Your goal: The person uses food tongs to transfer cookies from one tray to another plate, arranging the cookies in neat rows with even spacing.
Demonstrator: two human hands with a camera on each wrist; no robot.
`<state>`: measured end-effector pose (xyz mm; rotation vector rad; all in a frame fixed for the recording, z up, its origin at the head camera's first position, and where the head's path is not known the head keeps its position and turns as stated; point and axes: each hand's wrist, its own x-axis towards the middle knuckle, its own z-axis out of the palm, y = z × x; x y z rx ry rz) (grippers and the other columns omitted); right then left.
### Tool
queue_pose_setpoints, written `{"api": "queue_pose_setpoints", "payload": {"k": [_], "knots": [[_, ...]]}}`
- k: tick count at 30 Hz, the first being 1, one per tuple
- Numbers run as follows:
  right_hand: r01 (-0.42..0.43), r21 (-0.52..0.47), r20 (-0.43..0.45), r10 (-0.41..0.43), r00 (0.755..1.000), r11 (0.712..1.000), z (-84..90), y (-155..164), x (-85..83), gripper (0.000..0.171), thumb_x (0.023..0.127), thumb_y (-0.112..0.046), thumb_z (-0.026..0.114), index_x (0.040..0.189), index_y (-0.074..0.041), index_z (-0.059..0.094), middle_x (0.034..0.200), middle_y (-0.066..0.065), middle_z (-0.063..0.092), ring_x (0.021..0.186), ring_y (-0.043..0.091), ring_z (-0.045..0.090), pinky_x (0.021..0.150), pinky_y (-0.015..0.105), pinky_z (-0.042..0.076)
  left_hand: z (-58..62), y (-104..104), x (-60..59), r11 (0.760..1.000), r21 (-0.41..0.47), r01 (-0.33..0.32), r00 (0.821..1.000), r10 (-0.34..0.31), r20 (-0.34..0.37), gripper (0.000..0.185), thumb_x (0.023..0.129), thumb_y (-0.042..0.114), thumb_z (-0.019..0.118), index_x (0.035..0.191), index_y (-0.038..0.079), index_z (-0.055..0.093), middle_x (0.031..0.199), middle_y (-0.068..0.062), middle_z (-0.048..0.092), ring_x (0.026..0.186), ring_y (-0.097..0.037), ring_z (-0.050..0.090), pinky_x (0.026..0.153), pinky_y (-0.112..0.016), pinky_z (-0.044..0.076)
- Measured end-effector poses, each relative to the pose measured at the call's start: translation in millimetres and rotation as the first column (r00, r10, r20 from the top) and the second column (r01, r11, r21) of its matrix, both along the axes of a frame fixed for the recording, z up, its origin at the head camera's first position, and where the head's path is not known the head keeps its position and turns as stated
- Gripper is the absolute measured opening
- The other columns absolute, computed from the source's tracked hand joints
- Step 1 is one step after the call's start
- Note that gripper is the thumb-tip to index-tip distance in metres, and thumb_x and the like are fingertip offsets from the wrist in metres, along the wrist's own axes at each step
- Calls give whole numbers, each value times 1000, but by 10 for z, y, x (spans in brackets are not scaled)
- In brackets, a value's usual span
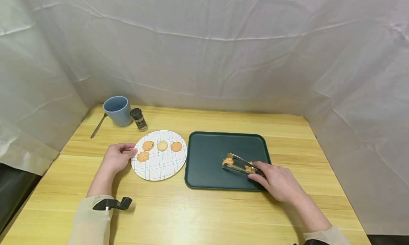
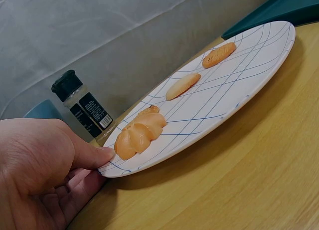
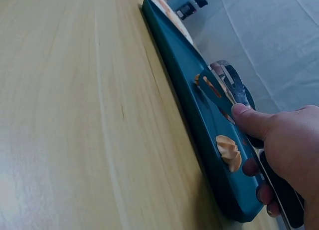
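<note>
Tongs in the right hand close around a cookie on the green tray; the left hand pinches the plate rim, likely steadying it beside the tray.

Light wooden table, creased white cloth backdrop on three sides

table | plate | tray | mug | spice jar | spoon
</note>
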<state>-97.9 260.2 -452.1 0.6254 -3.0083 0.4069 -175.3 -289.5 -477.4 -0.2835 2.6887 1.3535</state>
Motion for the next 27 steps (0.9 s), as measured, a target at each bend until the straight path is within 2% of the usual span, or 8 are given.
{"api": "queue_pose_setpoints", "payload": {"k": [7,10,15,27], "knots": [[-11,-20,6,11,1000,1000,58,-40,-26,47,103,-60,59,125,-19,69,99,-10,71,75,9,61,65,38,50,3,5,1,1000,5,-3,1000,3,7,42,106,20,65,139,-5,63,131,-24,67,116,-33,64,91,-35,50],[-15,-27,4,15,1000,1000,78,-69,-47,46,103,-61,59,123,-21,69,92,-15,65,71,6,55,63,36,48,5,4,4,1000,7,-3,1000,3,5,41,106,20,64,139,-5,63,131,-24,67,115,-34,64,90,-35,50],[-19,-36,-7,18,1000,999,107,-127,-90,44,102,-61,61,122,-23,69,83,-19,57,70,6,53,62,34,46,9,10,-4,1000,11,-3,1000,3,4,42,106,20,65,139,-6,63,131,-25,67,115,-33,64,89,-32,50],[-53,-38,3,53,999,998,175,-315,-169,44,101,-58,65,124,-21,70,78,-19,53,65,5,51,55,29,39,5,4,8,1000,12,-1,1000,1,11,43,106,21,66,140,-6,62,132,-25,66,115,-34,63,91,-38,50]]}}
